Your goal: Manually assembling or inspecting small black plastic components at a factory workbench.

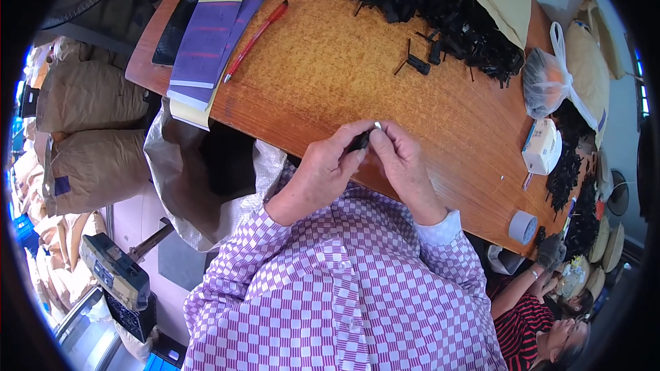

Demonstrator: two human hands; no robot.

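Both hands meet over the table's near edge, in front of my checked shirt. My left hand (324, 170) is closed around a small black plastic part (359, 141), mostly covered by the fingers. Against it, my right hand (404, 168) is pinched shut on a small silvery metal piece (377, 126); only its bright tip shows, so its kind is hidden. On the table beyond lies a large heap of black plastic parts (440, 17), some with thin stems. One loose black part (417, 64) rests just nearer than the heap.
A red pen (258, 40) and purple-and-yellow paper sheets (206, 45) lie at the left. An open white woven sack (168, 172) stands below the table's left edge. At right are a tied plastic bag (546, 82), a tissue pack (542, 145), a tape roll (522, 227) and a co-worker (529, 316).
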